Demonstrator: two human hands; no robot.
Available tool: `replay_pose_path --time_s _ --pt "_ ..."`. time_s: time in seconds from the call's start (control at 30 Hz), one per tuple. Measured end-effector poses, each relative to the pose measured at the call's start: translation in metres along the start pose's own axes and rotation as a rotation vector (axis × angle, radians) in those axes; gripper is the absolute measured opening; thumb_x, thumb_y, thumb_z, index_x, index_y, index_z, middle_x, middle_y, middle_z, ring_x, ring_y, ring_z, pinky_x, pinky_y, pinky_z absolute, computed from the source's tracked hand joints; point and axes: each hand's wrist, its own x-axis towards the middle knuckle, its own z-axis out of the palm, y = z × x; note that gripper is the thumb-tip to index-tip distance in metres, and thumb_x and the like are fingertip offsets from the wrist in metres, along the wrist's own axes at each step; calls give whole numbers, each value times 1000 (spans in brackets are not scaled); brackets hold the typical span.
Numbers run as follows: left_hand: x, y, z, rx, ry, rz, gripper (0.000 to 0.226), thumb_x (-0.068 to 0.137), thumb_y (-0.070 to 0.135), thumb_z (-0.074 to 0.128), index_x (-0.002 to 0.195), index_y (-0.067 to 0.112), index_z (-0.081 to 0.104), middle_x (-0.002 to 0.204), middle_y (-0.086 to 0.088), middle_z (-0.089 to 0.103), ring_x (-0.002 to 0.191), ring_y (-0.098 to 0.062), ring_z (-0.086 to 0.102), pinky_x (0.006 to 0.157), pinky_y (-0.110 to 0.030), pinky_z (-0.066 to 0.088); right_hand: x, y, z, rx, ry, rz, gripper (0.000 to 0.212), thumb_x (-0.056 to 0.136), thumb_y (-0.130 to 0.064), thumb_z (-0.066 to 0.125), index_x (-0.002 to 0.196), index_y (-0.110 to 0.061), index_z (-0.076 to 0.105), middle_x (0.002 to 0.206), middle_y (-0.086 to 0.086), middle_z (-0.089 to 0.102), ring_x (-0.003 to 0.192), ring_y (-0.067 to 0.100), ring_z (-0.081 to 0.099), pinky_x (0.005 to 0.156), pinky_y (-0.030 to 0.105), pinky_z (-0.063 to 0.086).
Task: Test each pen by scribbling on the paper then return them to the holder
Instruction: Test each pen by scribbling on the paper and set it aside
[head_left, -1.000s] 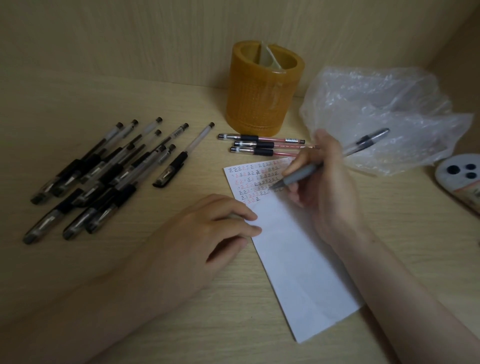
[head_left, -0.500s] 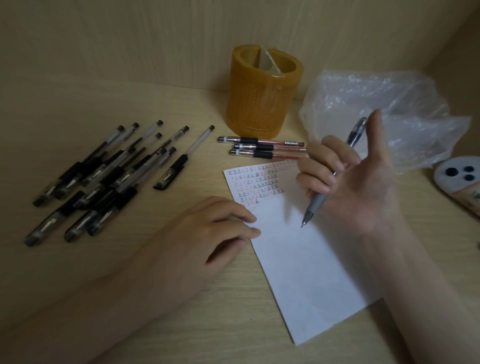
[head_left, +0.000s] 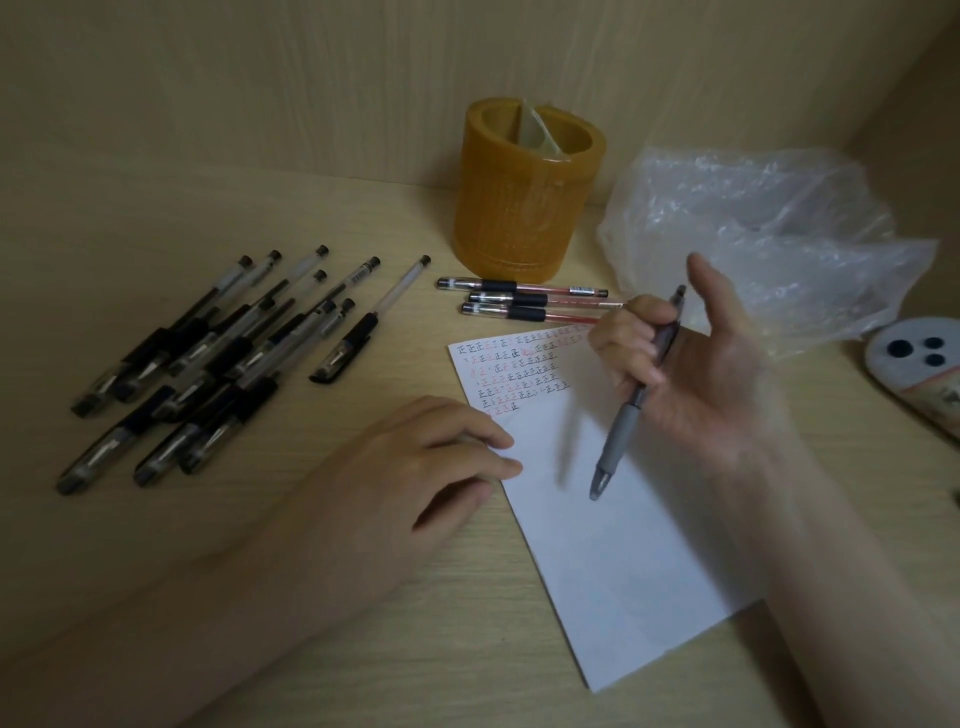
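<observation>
— What's nearest the camera?

— The left hand (head_left: 415, 462), palm down on the worktop (head_left: 363, 649), fingers loosely curled and their tips on the left edge of the paper (head_left: 613, 545). It grips nothing.

— And the right hand (head_left: 691, 379)?

— Raised over the paper, palm turned up and thumb spread wide. Its curled fingers clasp a grey pen (head_left: 631, 410), which tilts with its tip pointing down above the blank part of the sheet, clear of it. The hand is a bit blurred.

— Anything written?

— Rows of small black and red marks fill the paper's top.

— Where are the other pens?

— A heap of black pens (head_left: 208, 364) lies on the worktop to the left. Three red pens (head_left: 524, 300) lie side by side just beyond the paper, in front of the amber holder (head_left: 524, 197), which stands near the back wall with a divider inside. A crumpled plastic bag (head_left: 769, 234) sits to its right.
</observation>
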Motion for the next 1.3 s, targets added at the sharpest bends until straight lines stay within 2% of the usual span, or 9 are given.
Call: replay_pose_path --time_s 0.17,0.33,0.43,0.6,0.73,0.83,0.97,1.13,1.3 --pt "0 -1 1 -6 2 3 30 88 33 43 105 27 67 113 19 56 110 2 48 92 -15 38 1 1 4 -108 17 -108 38 86 -31 50 56 -7 50 67 4 41 58 16 53 53 27 54" --pt "0 -1 0 -9 -3 -1 32 88 34 42 106 28 67 113 19 56 109 4 46 93 -12 36 0 6 6 -524 90 -163 56 96 -58 25 83 -11 53 54 -3 30 41 7 28 33 17 28" --pt "0 -1 1 -5 -3 2 31 88 34 42 107 29 66 114 20 54 110 3 46 93 -14 36 5 5 5 -532 154 -224 50 97 -50 33 80 -10 57 52 -3 43 43 7 41 39 17 40" --pt "0 -1 0 -5 5 10 32 88 34 41 107 28 67 114 19 56 110 4 46 93 -13 34 9 4 3 -478 103 -171 18 94 -16 52 92 0 60 66 3 60 59 9 56 58 17 53" --pt "0 -1 1 -12 3 12 31 88 34 42 106 28 67 113 19 55 109 4 46 92 -12 35 10 5 4 -449 47 -175 18 91 4 48 106 12 54 92 17 72 83 18 70 75 24 58" --pt "0 0 0 -19 10 8 32 88 34 42 107 28 67 114 19 55 110 4 47 93 -11 34 7 7 6 -492 29 -170 21 91 8 43 106 19 53 109 24 68 99 24 69 82 28 57" --pt "1 4 -6 17 100 -20 30 87 29 44 106 24 67 115 14 58 104 5 50 90 -5 34 2 7 9 -564 44 -178 25 93 7 42 113 17 53 109 23 68 99 24 69 83 27 57" --pt "9 -14 -32 306 342 -125 25 91 18 49 110 12 63 108 -4 60 96 -20 58 86 -34 48 0 8 12 -603 34 -143 26 96 -1 41 114 4 58 94 16 74 76 15 72 67 22 57" --pt "8 -33 -37 462 246 -378 34 82 14 64 115 6 60 106 -15 62 91 -32 60 74 -42 51 -1 9 12 -657 35 -140 25 97 -6 41 108 -2 62 81 9 74 65 12 68 61 20 56"
